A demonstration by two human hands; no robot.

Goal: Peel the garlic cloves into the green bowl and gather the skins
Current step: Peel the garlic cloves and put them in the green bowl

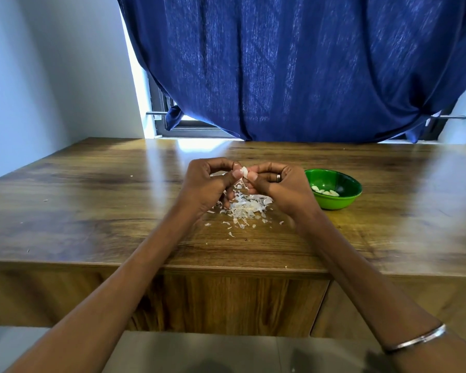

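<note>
A small white garlic clove (pixel 244 171) is held above the table, pinched from both sides. My left hand (pixel 205 181) pinches it with thumb and forefinger, and my right hand (pixel 277 184), wearing a ring, pinches its other end. A thin strip of skin hangs down from the clove. Below my hands lies a loose pile of white garlic skins (pixel 246 208) on the wooden table (pixel 105 211). The green bowl (pixel 334 201) stands just right of my right hand, with several peeled cloves (pixel 325 191) inside.
Small skin flakes (pixel 230 234) are scattered toward the table's front edge. A blue curtain (pixel 293 68) hangs behind the table's far edge, over a window. A white wall stands at the left. A metal bangle (pixel 414 339) sits on my right wrist.
</note>
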